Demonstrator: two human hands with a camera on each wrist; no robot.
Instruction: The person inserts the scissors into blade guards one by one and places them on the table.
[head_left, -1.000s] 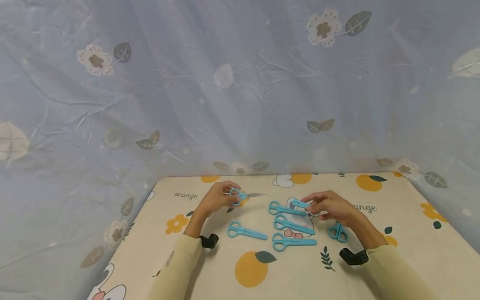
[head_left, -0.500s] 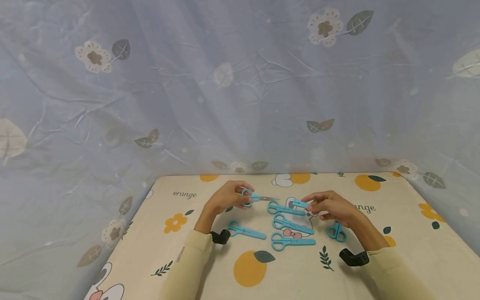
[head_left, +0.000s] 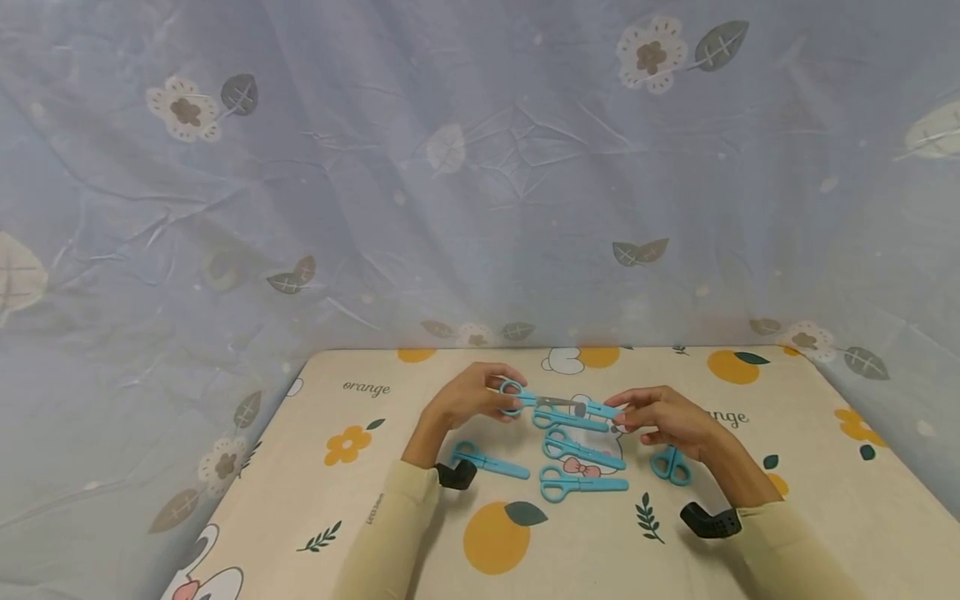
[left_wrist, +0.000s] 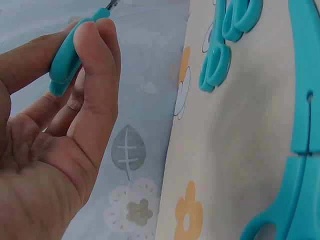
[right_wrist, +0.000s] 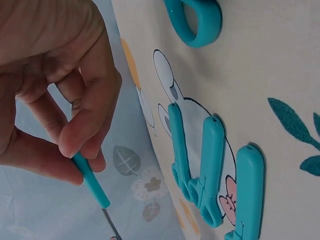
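My left hand [head_left: 472, 395] pinches light-blue scissors [head_left: 513, 398] by the handle loops, their bare metal blades pointing right. Thumb and fingers of my right hand [head_left: 671, 422] pinch a light-blue blade cover [right_wrist: 92, 182]. Tip and cover end meet or nearly meet in the head view; whether the tip is inside I cannot tell. Below them on the cloth lie three covered scissors in a column: the top pair [head_left: 570, 418], the middle pair [head_left: 585, 451] and the bottom pair [head_left: 583, 484].
Another covered pair of scissors [head_left: 491, 461] lies by my left wrist. Handles of a further pair [head_left: 671, 468] show below my right hand, which hides the rest. A patterned cloth [head_left: 405, 542] covers the table, and a grey-blue curtain [head_left: 480, 250] hangs behind it.
My left hand has moved right with the scissors, bringing the blades up to the cover. The right hand has stayed almost still, holding the cover.
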